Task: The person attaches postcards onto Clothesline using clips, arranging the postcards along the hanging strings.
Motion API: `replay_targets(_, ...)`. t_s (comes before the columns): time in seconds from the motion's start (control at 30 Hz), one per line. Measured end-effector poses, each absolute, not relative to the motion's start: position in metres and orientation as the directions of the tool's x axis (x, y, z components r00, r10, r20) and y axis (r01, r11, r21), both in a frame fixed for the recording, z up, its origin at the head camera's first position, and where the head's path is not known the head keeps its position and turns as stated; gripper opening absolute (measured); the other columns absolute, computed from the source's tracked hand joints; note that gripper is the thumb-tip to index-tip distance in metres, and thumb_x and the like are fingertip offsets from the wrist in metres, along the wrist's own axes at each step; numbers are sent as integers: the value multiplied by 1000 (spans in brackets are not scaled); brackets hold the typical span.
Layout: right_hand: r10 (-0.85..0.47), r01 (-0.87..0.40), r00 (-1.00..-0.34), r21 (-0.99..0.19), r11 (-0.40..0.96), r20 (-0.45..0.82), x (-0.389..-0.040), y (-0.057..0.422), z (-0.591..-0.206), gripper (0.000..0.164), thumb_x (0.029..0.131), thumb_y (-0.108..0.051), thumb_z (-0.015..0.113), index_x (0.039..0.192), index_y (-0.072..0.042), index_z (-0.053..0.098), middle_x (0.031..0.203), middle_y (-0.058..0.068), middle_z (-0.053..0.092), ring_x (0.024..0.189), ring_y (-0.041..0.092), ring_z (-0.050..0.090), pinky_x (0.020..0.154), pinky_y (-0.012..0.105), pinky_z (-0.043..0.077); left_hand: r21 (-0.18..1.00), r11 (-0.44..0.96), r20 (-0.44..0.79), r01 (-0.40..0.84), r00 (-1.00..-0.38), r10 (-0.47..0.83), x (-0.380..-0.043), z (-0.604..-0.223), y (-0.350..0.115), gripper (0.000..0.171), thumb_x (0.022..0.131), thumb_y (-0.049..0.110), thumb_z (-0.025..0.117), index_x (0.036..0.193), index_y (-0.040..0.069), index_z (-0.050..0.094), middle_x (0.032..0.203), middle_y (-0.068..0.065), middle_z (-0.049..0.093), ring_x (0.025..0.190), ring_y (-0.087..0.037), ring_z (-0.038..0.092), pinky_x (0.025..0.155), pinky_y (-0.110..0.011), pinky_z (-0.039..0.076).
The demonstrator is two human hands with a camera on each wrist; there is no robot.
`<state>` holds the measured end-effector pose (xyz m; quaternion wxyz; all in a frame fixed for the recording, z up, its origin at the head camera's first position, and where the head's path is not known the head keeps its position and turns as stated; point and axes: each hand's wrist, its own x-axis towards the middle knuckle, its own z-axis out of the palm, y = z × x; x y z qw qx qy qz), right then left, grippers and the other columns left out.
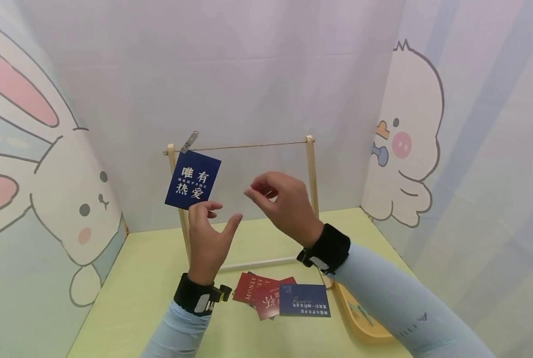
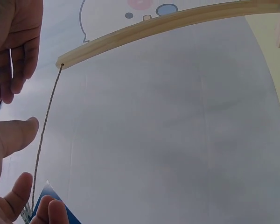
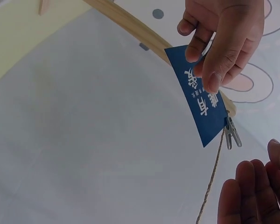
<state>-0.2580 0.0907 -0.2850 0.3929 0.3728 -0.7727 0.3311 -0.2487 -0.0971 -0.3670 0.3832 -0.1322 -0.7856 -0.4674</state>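
A dark blue card [image 1: 194, 171] with white characters hangs at a tilt near the left end of a string [image 1: 257, 145]. A metal clip [image 1: 189, 142] holds the card by its top corner. My left hand [image 1: 207, 241] is at the card's lower edge, thumb spread from the fingers; in the right wrist view it overlaps the card. To the right, my right hand [image 1: 288, 206] is raised below the string with fingers bent. The right wrist view shows a gap between its thumb and fingers, and nothing held.
A wooden frame [image 1: 312, 174] carries the string between two posts. On the yellow-green table [image 1: 150, 278] lie several overlapping red cards [image 1: 266, 298] and a blue card [image 1: 305, 301]. A yellow tray [image 1: 360, 328] with green items inside stands at right, partly behind my right sleeve.
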Motion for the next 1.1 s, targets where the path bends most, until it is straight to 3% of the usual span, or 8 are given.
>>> replay_targets(0.8,-290,-792,-494,-286,540,820,-244,125,-317,25,86,-33,70,99,-13,67,89,-7,63,80,1,55,66,31,56,630,517,691,580,-722,-32,-238,-388,-64,51,78,44,75,112,15,50,113,-2,45,98,-15,43,78,-38,48)
replay_targets(1.1,-276,-748,-546,-312,585,791,-236,138,-329,22,82,-26,75,97,-13,67,91,-6,64,82,6,57,66,32,56,623,506,680,597,-732,25,-231,-396,-51,50,77,41,76,111,15,51,111,-2,47,99,-17,43,78,-38,48)
